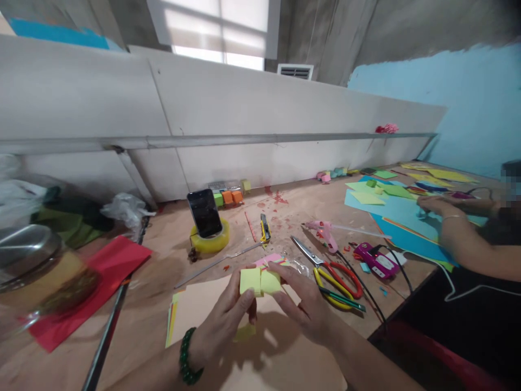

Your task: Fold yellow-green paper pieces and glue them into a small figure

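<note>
Between my two hands, above a stack of peach-coloured paper (199,307), are two small light-yellow folded paper pieces side by side. My left hand (226,315), with a green bead bracelet (188,355) at the wrist, pinches the left paper piece (249,282) by thumb and fingers. The right paper piece (270,281) sits between the thumb and fingers of my right hand (303,304). The two pieces touch or nearly touch; I cannot tell whether they are joined. Another yellow paper bit (245,332) lies on the stack below.
Scissors (337,279), a pink glue gun (323,231), a purple device (376,260) and a utility knife (265,229) lie around. A phone (204,213) leans on yellow tape (220,239). A glass jar (36,277) stands left. Another person's hands (439,209) work at right.
</note>
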A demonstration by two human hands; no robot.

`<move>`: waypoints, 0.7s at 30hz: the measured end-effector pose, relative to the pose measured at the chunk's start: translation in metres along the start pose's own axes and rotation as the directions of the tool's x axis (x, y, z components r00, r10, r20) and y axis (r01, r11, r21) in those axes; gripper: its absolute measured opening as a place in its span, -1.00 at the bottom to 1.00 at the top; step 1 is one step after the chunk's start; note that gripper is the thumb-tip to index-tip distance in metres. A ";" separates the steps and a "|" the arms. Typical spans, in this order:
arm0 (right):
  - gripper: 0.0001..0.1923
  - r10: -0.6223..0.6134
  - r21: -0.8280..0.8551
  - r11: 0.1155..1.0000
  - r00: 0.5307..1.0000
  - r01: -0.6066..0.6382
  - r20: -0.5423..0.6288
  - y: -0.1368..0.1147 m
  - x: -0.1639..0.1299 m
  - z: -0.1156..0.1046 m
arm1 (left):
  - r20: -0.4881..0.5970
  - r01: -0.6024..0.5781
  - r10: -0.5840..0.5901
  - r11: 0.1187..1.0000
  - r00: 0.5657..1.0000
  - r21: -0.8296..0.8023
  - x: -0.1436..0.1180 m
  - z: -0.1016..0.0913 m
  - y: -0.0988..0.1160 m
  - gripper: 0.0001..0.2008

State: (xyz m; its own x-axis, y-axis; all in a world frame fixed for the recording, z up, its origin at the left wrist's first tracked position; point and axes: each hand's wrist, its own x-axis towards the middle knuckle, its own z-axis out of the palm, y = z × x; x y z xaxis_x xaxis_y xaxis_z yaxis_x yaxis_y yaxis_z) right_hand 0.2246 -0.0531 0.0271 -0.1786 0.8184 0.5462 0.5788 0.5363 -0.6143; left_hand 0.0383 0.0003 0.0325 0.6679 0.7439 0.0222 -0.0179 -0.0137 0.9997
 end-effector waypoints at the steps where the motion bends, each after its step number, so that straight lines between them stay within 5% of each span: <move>1: -0.59 0.006 0.001 1.000 1.000 -0.006 0.005 0.000 0.000 0.000 | -0.004 -0.005 0.005 1.000 1.000 0.009 0.000 0.000 0.000 -0.39; 21: -0.64 0.163 0.201 0.965 0.986 -0.169 0.046 0.000 0.005 -0.001 | -0.018 -0.087 0.090 0.988 0.996 0.130 -0.001 -0.002 -0.001 -0.54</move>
State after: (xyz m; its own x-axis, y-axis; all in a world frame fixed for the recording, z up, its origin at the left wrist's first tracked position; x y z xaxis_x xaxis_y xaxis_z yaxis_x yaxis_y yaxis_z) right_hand 0.2251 -0.0490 0.0305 -0.1183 0.9035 0.4120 0.4287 0.4207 -0.7995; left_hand 0.0361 0.0006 0.0311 0.6502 0.7514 0.1118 0.0210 -0.1649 0.9861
